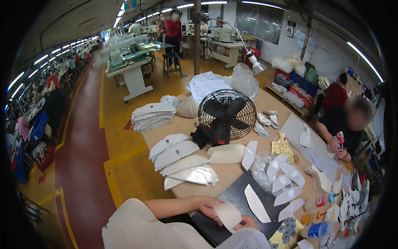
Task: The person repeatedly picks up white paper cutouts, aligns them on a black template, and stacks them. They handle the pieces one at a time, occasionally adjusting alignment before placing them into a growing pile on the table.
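Observation:
My left hand (208,208) and my right hand (247,223) are both closed on a cream curved fabric panel (228,216), one at each end. The panel is held just over a dark mat (233,192) at the table's near edge. On that mat, just beyond my hands, lies a white leaf-shaped piece (257,204). Stacks of white curved panels (177,154) lie to the left, some with a small dark mark. Beside them is a pile of cream panels (226,154). Some of my right fingers are hidden by the panel.
A black caged fan (226,115) stands mid-table, with papers (209,86) and plastic bags (243,81) behind it. Plastic bottles (318,201) and white strips (289,174) are to the right. A co-worker (352,124) handles something small across the table. A lamp (256,65) hangs above.

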A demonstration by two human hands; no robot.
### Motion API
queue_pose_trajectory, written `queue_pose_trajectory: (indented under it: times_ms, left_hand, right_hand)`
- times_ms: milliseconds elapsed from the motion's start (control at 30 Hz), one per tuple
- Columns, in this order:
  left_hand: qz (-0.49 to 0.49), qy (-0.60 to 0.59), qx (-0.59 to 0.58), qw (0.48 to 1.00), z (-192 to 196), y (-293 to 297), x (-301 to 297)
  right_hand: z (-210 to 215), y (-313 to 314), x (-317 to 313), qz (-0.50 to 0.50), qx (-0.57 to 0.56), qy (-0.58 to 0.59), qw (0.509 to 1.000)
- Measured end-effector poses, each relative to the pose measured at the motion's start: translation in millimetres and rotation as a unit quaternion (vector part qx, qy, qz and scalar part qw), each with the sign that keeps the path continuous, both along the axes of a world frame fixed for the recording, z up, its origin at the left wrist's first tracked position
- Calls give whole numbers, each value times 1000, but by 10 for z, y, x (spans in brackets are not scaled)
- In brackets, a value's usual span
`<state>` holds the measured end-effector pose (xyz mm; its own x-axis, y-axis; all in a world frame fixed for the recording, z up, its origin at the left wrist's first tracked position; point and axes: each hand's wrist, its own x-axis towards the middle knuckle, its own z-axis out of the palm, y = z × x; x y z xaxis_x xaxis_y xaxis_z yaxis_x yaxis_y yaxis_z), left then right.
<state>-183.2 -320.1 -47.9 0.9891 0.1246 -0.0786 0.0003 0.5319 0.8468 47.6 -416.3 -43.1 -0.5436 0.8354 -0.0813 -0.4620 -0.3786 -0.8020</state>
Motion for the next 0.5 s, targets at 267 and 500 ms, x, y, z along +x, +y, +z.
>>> queue_pose_trajectory:
  times_ms: [267, 500]
  left_hand:
    - [-58, -13, -284, 957, -160, 35, 35]
    - [-68, -16, -281, 957, -125, 60, 64]
  right_hand:
    - [32, 80, -97, -40, 83, 107, 990]
    - [-50, 86, -44, 78, 145, 268, 949]
